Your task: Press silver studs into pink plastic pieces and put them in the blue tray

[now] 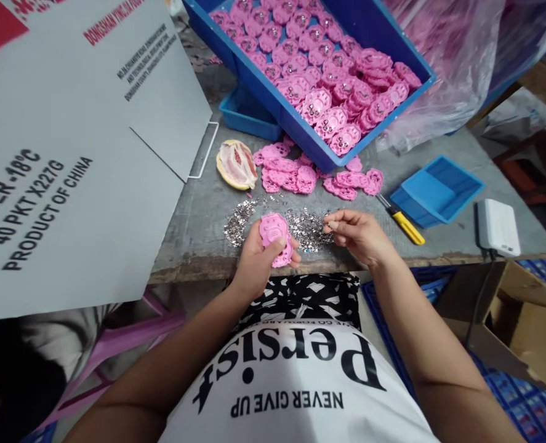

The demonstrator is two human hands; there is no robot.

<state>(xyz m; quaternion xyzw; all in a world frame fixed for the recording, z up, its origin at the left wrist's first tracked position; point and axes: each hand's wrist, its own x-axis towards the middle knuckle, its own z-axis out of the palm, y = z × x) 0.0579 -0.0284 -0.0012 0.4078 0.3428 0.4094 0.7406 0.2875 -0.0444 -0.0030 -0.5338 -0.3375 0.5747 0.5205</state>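
My left hand (258,255) grips a pink paw-shaped plastic piece (276,237) near the table's front edge, its face turned up. My right hand (358,234) is pinched shut just right of it, fingertips over a heap of small silvery metal bits (307,227); what it pinches is too small to make out. More loose pink pieces (284,172) lie behind the heap. A big blue tray (395,37) at the back holds several pink pieces fitted with metal dots.
A grey cardboard sheet (69,154) covers the table's left. A pomelo piece (236,163), a yellow-handled tool (406,224), a small blue tray (436,194) and a white box (498,227) lie on the grey table (199,221). A plastic bag (452,55) sits back right.
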